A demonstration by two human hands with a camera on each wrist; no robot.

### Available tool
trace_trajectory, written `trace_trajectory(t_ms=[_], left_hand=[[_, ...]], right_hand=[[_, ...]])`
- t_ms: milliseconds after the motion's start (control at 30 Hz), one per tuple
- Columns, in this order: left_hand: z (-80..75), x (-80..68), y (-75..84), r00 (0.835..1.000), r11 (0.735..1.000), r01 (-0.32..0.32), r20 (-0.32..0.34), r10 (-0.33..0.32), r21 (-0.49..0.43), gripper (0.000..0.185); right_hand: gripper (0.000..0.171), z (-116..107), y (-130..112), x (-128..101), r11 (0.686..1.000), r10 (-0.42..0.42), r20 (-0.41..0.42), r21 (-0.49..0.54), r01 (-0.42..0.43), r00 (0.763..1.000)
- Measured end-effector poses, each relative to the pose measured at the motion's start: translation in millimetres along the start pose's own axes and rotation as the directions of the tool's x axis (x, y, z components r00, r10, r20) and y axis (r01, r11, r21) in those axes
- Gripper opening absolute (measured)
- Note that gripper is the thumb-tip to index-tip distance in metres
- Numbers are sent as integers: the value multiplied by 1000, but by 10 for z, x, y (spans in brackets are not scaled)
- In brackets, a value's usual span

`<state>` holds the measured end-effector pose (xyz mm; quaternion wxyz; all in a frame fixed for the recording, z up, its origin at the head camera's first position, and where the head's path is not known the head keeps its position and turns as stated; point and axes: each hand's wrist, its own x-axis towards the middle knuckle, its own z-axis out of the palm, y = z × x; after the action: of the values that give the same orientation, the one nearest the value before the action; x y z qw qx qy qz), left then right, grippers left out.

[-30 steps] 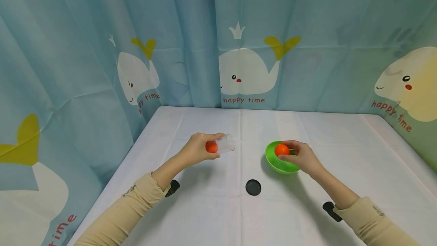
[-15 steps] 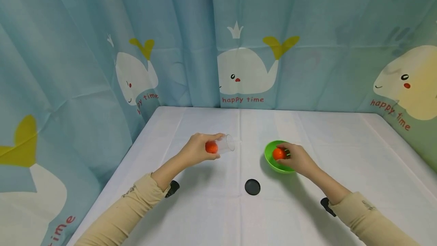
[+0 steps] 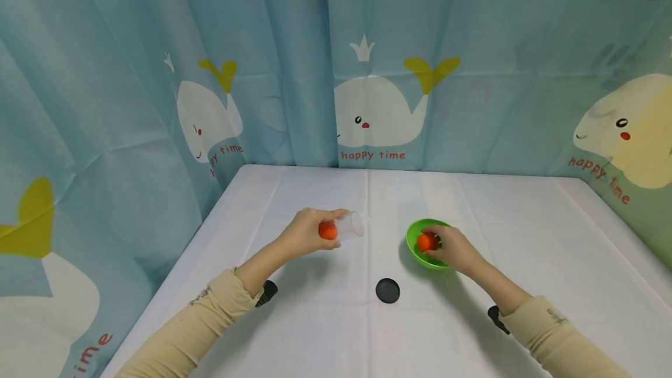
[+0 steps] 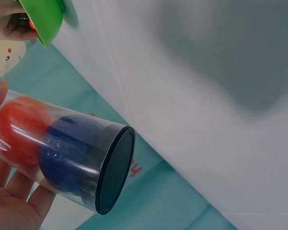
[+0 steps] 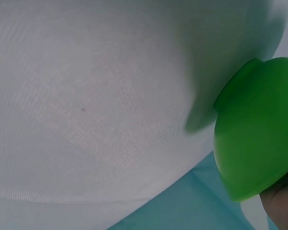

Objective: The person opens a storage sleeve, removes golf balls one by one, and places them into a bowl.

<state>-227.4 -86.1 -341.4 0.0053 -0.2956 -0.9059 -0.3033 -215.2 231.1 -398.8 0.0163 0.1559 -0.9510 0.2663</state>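
Observation:
My left hand (image 3: 307, 233) grips a clear plastic tube (image 3: 350, 225), tipped on its side with the uncovered end pointing right in the head view. Inside the tube sit an orange ball (image 4: 20, 128) and a dark blue ball (image 4: 67, 153), the blue one nearer the black end cap (image 4: 116, 170). A green bowl (image 3: 427, 263) stands right of centre on the table. Over it, my right hand (image 3: 455, 248) pinches another orange ball (image 3: 426, 242), low within the rim. In the right wrist view the bowl's outer wall (image 5: 259, 129) hides the ball and most of the fingers.
A black round lid (image 3: 388, 290) lies flat on the white-covered table (image 3: 315, 331), in front of and between the tube and the bowl. Blue curtains (image 3: 294, 45) with whale prints rise behind the table and along its sides.
My right hand has moved a little left and down with the orange ball, bringing it from above the bowl to down inside the rim. The left hand and tube stay nearly still.

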Motion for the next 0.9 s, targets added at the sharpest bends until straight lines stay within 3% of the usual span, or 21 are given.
trace_trajectory(t_ms=[400,900], left_hand=[[22,33,19,1000,1000,2,13,-2,4,60],[8,68,62,1000,1000,14,23,-14,9,60]], right_hand=[[40,51,-1,3,998,-39,2,-42,39,999],[42,-5,-37,14,999,-38,30,-19,38,999]])
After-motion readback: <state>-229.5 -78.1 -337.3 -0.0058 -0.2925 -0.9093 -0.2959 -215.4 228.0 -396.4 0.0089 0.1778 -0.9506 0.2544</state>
